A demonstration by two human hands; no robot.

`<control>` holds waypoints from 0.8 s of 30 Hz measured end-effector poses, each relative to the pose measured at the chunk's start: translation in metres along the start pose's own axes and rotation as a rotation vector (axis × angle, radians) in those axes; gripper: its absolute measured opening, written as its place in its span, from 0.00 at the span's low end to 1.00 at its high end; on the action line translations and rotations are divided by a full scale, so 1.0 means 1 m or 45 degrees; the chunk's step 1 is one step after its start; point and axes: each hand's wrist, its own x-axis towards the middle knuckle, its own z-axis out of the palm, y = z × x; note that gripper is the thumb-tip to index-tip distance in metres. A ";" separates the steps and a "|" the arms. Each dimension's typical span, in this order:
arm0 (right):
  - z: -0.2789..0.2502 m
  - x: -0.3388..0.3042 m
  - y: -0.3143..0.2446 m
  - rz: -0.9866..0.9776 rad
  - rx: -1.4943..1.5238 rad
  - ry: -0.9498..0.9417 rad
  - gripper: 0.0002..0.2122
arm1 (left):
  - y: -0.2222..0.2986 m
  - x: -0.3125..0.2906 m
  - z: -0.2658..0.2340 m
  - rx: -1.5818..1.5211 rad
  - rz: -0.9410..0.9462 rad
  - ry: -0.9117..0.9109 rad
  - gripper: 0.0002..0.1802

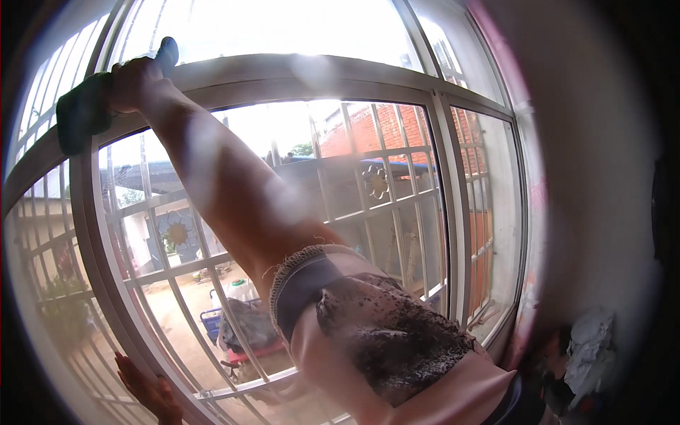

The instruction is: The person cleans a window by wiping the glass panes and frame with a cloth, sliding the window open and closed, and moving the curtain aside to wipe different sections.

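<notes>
Starting at the left, locate the cloth (79, 117): it is dark green and lies at the upper left, over the place where an upright of the frame (92, 227) meets the crossbar. Its visible long axis runs roughly up and down. Below it, at the lower left edge, note your left hand (150, 392). The fingers are straight and the thumb stands apart, with nothing seen in the grip; you cannot tell whether the palm bears on the frame. Next, check your right hand (136, 85). Its fingers are closed round the cloth, most of which projects to the left of the knuckles; a dark tip (168, 53) rises above the hand. Take this as the governing relation: the cloth lies left of the right fingers, and the right hand is nearer, the left being well below. Further right, observe the cart (258, 352) beyond the grille (375, 183), then your patterned sleeve (397, 333), your arm reaching up and left across the pane. At the far right, note a white bundle (589, 350).
</notes>
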 end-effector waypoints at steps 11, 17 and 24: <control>-0.115 -0.143 0.217 0.025 -0.569 0.183 0.21 | -0.001 0.002 -0.004 -0.046 0.075 0.030 0.36; -0.205 -0.231 0.356 0.422 -0.831 -0.018 0.17 | 0.003 0.008 0.001 -0.013 0.051 -0.042 0.32; -0.281 -0.275 0.462 0.848 -1.052 -0.388 0.18 | 0.011 0.012 0.013 -0.085 0.095 0.061 0.28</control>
